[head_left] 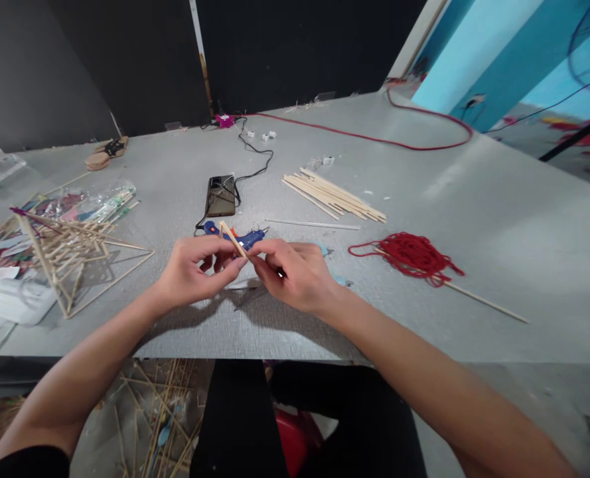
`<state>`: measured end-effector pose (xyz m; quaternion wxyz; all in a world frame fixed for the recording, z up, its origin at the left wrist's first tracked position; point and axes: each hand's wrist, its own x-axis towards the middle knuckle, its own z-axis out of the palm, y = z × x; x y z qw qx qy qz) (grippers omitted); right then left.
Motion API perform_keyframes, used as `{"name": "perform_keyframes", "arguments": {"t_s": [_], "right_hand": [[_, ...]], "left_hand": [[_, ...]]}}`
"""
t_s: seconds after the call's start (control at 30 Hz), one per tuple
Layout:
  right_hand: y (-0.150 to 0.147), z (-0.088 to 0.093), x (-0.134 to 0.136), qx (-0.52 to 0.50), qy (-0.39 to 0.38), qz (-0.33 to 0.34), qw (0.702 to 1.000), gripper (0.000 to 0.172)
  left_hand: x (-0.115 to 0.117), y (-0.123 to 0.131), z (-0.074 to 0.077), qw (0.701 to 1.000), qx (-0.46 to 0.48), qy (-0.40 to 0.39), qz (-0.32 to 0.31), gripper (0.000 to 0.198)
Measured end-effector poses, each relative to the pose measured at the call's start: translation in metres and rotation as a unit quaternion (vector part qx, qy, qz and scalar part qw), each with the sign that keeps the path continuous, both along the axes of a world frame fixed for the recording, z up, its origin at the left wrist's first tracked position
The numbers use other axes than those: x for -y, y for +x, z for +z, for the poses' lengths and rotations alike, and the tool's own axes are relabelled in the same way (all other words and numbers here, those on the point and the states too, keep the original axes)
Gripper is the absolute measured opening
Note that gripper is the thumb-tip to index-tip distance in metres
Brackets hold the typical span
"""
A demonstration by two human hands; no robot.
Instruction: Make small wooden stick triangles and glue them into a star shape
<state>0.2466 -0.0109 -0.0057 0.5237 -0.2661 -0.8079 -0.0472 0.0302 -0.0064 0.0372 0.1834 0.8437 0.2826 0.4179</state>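
Observation:
Between my two hands, above the table's front part, are wooden sticks (233,238) that meet at an angle. My left hand (198,267) pinches them from the left, thumb and fingertips near their lower end. From the other side my right hand (292,272) closes its fingers on the same end. Just behind the sticks lies a blue glue gun (252,239), partly covered by my hands. Light blue-handled scissors or pliers (342,280) show only in part beside my right hand. A white glue stick (312,224) rests farther back.
A pile of wooden sticks (334,194) lies behind my right hand, with red yarn (417,257) over another stick to the right. A phone (221,196) with a black cable lies behind the glue gun. At left stands a stick frame (75,259) among plastic bags and scraps.

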Motion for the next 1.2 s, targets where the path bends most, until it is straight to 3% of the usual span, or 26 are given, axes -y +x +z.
{"name": "perform_keyframes", "arguments": {"t_s": [0.2, 0.37, 0.63, 0.8, 0.93, 1.2], "right_hand": [[0.0, 0.0, 0.001, -0.003, 0.012, -0.021, 1.0, 0.008], [0.004, 0.005, -0.001, -0.037, -0.028, -0.033, 0.998, 0.005], [0.003, 0.007, 0.002, -0.037, -0.051, 0.03, 0.998, 0.01], [0.001, 0.008, 0.005, -0.054, -0.058, 0.069, 0.994, 0.02], [-0.001, 0.007, 0.008, -0.081, -0.085, 0.098, 0.988, 0.005], [-0.004, 0.009, 0.01, -0.109, -0.067, 0.101, 0.987, 0.005]], "left_hand": [[0.0, 0.001, -0.001, 1.0, -0.005, -0.03, 0.001, 0.007], [0.001, 0.001, -0.004, 0.997, -0.006, -0.067, -0.026, 0.007], [0.005, -0.003, 0.0, 0.975, 0.115, -0.186, -0.029, 0.019], [0.005, -0.004, 0.002, 0.989, 0.106, -0.087, -0.046, 0.012], [0.004, -0.002, -0.001, 0.995, 0.086, 0.028, -0.046, 0.016], [0.002, -0.002, -0.002, 0.987, 0.043, 0.15, -0.039, 0.016]]}}
